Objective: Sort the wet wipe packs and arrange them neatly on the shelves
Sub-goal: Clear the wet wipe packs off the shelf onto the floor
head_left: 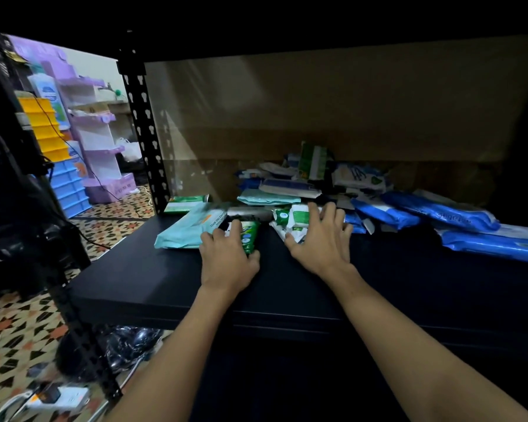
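Dim storeroom, patterned tile floor [22, 324], and you're leaning into a black metal rack. The dark shelf board [153, 287] is taking up most of the view, brown back panel [333, 108] behind it, perforated black upright [144, 132] standing at the far left corner.

Your left hand [227, 258] is gripping a small green wipe pack [248, 237] near the middle of the shelf, fingers curled over its top and thumb pressing its near right edge. The pack is sitting just right of a large pale teal pack [189, 228] lying flat. Another green-and-white pack [185, 203] is lying behind the teal one, by the upright.

Your right hand [322, 239] is reaching out with fingers spread and fairly straight, resting on a cluster of green-and-white packs [293, 216]. Not closing on anything that I can see.

Behind both hands, a jumbled heap of mixed packs [290, 185] is piling up against the back panel, with one green-and-white pack [311, 161] standing upright at its far top. To the right, blue packs [433, 210] are lying overlapped, running toward the near right edge.

Off to the left past the rack: a purple display stand [95, 129], stacked yellow bins [45, 129] over blue bins [69, 190]. A white power strip [60, 397] is lying on the floor, near left.
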